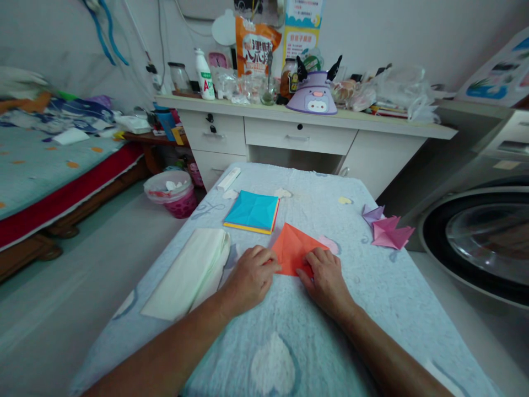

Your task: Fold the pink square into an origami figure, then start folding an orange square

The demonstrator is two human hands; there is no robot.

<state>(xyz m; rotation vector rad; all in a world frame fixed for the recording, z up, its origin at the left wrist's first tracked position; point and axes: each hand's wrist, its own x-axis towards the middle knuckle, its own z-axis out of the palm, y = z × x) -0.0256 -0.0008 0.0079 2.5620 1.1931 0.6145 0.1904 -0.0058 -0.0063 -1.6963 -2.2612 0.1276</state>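
An orange sheet of origami paper (295,245) with crease lines lies on the cloth-covered table between my hands. My left hand (257,274) grips its left edge, the fingers curled and the thumb pressed close. On the right part of the sheet rests my right hand (324,275), fingers bent down onto the paper and thumb at its near edge. Just beyond sits a stack of square paper (253,210), blue on top with yellow and red edges showing. Pink folded paper (392,232) and a purple folded piece (373,214) lie at the table's right edge.
Left of my forearm is a folded pale-green cloth or paper bundle (192,273). A white narrow box (228,179) lies at the far left corner. A waste bin (182,201) stands on the floor at left, a washing machine (483,220) at right. Behind is a cluttered desk (297,135).
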